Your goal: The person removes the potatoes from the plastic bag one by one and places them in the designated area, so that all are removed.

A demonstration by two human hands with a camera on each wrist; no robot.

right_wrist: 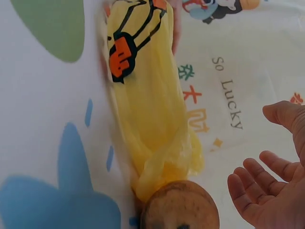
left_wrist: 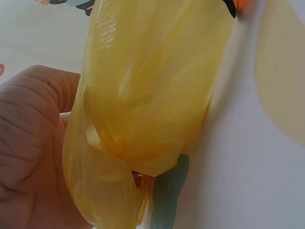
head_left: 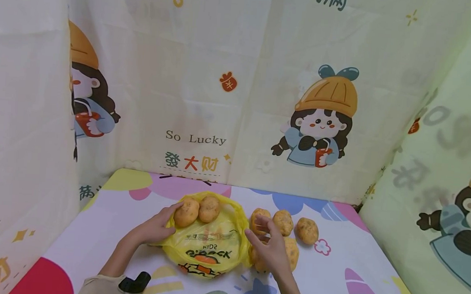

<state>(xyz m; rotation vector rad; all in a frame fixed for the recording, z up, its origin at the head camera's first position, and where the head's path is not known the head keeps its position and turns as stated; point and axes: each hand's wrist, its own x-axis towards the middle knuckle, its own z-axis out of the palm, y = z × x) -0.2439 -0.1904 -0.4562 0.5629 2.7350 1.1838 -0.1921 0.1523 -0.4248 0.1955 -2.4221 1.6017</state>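
A yellow plastic bag (head_left: 213, 244) with printed lettering lies spread on the table, its mouth wide. Two potatoes (head_left: 186, 212) sit side by side at its far left. My left hand (head_left: 158, 225) holds the bag's left edge, beside the nearer potato; in the left wrist view, yellow plastic (left_wrist: 152, 86) hides its fingertips. Over the loose potatoes (head_left: 283, 222) to the right of the bag hovers my right hand (head_left: 271, 248), fingers spread and holding nothing. The right wrist view shows that hand (right_wrist: 271, 186) apart from a potato (right_wrist: 181, 207) beside the bag.
Several loose potatoes stand in a cluster at right, the outermost potato (head_left: 307, 231) a little apart. A patterned cloth covers the table (head_left: 324, 283). Printed curtains (head_left: 245, 120) rise behind it and on both sides.
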